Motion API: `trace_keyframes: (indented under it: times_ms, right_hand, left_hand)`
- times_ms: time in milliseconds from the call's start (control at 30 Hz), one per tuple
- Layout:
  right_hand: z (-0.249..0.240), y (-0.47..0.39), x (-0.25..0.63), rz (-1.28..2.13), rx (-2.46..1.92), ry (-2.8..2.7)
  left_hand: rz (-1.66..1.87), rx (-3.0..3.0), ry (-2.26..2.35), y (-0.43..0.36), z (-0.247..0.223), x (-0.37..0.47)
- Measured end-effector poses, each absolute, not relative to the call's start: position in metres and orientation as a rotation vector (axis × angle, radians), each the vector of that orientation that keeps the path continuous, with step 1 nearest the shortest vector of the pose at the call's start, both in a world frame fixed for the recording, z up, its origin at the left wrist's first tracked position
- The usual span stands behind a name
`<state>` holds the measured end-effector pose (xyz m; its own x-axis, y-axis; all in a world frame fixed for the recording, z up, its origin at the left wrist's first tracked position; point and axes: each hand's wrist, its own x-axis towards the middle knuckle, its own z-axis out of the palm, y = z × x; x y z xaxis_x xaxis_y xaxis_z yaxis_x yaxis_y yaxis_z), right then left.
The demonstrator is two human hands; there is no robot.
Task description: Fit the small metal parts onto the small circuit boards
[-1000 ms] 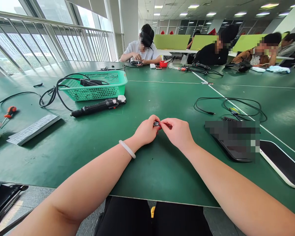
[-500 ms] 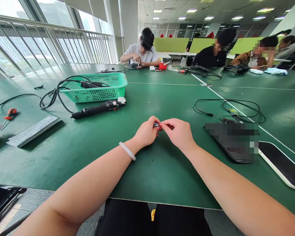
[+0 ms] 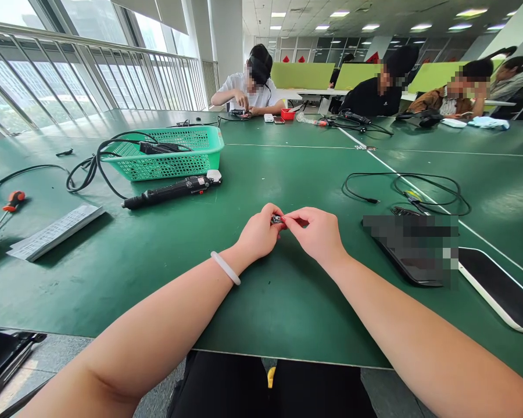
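Over the middle of the green table, my left hand (image 3: 258,235) is closed around a small black-and-silver part (image 3: 276,219). Most of that part is hidden by the fingers, so its kind is unclear. My right hand (image 3: 316,232) meets it from the right, thumb and forefinger pinched together at the part's right end. Whether those fingertips hold a separate tiny piece cannot be made out. A white bangle (image 3: 225,268) circles my left wrist.
To the left lie a black electric screwdriver (image 3: 169,193), a green basket (image 3: 165,166) with cables, a paper stack (image 3: 56,232) and an orange-handled screwdriver (image 3: 14,201). A cable (image 3: 422,174), a blurred black object (image 3: 409,255) and a phone (image 3: 501,290) lie right. People sit across the table.
The view has shifted very slightly, moving the surroundings a few pixels. Both hands keep the same hold on the small part.
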<state>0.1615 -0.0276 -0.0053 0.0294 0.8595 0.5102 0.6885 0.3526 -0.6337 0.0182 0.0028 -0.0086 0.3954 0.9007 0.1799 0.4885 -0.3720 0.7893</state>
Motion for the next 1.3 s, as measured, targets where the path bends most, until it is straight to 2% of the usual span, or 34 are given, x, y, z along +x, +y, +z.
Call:
trace_keyframes:
  times_ms: [333,733,1300]
  right_hand:
    - [-0.005,-0.028,0.163,0.282,-1.353,-1.651]
    - [-0.013,-0.013,0.173,0.851,-1.287,-1.451]
    - [-0.014,-0.013,0.182,0.505,-1.364,-1.807]
  left_hand:
    - [0.831,1.931,1.154,0.001,-0.006,0.019]
    - [0.932,1.854,1.169,0.007,-0.009,0.018]
    - [0.859,1.712,1.158,0.014,-0.016,0.018]
